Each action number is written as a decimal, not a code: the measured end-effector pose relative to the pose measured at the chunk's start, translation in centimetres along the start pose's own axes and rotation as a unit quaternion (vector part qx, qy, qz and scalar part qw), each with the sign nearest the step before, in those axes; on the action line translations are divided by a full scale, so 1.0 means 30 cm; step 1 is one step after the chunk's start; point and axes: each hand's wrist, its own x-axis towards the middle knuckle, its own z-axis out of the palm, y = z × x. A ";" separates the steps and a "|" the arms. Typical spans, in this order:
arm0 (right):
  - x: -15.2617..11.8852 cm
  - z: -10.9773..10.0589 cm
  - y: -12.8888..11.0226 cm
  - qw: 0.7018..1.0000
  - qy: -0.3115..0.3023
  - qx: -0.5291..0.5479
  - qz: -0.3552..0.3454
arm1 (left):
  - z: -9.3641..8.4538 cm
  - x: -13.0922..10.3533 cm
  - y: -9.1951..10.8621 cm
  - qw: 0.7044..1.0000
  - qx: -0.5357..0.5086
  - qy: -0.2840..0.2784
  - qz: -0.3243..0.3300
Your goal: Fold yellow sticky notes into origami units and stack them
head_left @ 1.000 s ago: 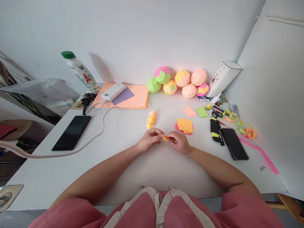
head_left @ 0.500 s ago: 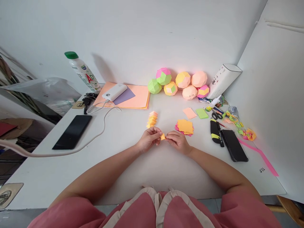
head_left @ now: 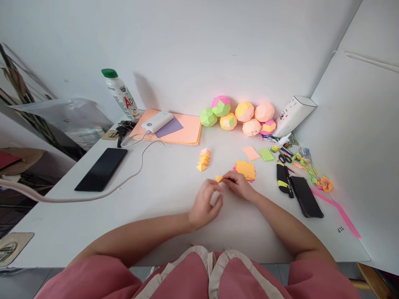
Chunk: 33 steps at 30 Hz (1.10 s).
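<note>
My right hand (head_left: 239, 185) pinches a small folded orange paper piece (head_left: 219, 179) between thumb and fingers, just above the white table. Close beside it on the near left is my left hand (head_left: 205, 205), blurred by motion, its fingers loosely curled with a gap to the thumb and nothing visible in them. A short row of folded paper units (head_left: 204, 159), pink at the back and orange in front, stands beyond my left hand. Behind my right hand lies a stack of orange paper squares (head_left: 245, 169) with pink sheets showing beneath.
Faceted paper balls (head_left: 245, 111) line the wall. Pink squares (head_left: 251, 153) and green squares (head_left: 266, 154) lie before them. Scissors (head_left: 284, 157), a utility knife (head_left: 282, 177) and a black phone (head_left: 307, 197) are right. A cable, another phone (head_left: 101, 169) and a bottle (head_left: 123, 97) are left.
My left hand has let go of the folded orange paper and drawn back toward me. The right hand keeps the piece. The view has shifted slightly.
</note>
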 end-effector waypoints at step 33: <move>0.209 0.171 -0.043 0.983 0.031 -0.177 0.022 | 0.043 -0.018 -0.050 0.859 0.163 -0.400 0.276</move>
